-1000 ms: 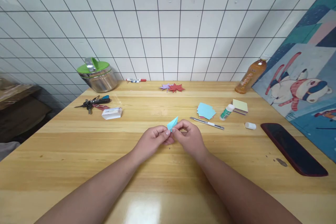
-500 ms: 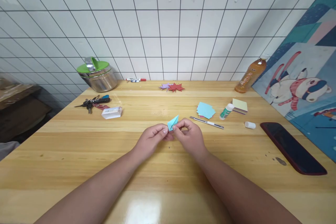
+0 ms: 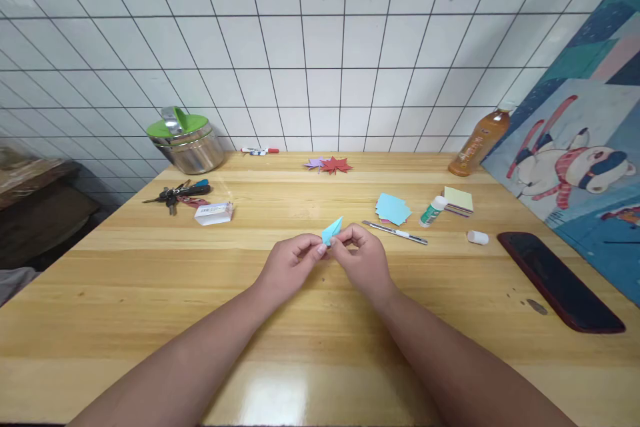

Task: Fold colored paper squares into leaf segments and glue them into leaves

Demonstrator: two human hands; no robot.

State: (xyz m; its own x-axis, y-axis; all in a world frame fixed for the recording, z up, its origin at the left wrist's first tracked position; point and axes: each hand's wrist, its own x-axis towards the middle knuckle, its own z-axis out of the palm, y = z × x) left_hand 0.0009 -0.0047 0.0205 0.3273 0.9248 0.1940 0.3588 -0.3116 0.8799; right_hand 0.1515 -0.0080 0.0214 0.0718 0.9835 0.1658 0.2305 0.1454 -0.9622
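A small folded piece of light blue paper (image 3: 331, 231) is held just above the middle of the wooden table (image 3: 320, 347). My left hand (image 3: 291, 264) pinches its lower left edge between thumb and fingers. From the other side, my right hand (image 3: 362, 259) grips the lower right edge, thumb and index finger pressed together. The paper's pointed tip sticks up and to the right. Its lower part is covered by my fingertips. Nearest to my right hand lies a utility knife (image 3: 395, 232), with a stack of light blue paper squares (image 3: 393, 208) behind it.
Right of the squares are a glue stick (image 3: 433, 211), its white cap (image 3: 477, 237), a yellow paper pad (image 3: 458, 200) and a phone (image 3: 560, 280). Paper leaves (image 3: 336, 165), markers (image 3: 260, 151), a bottle (image 3: 481, 141) and a steel pot (image 3: 193, 143) stand or lie along the wall. Keys (image 3: 177, 194) and a small box (image 3: 214, 213) are left.
The fingertips of both hands have come closer together at the bottom of the blue paper. The paper has shifted slightly up and right, and its lower part shows less.
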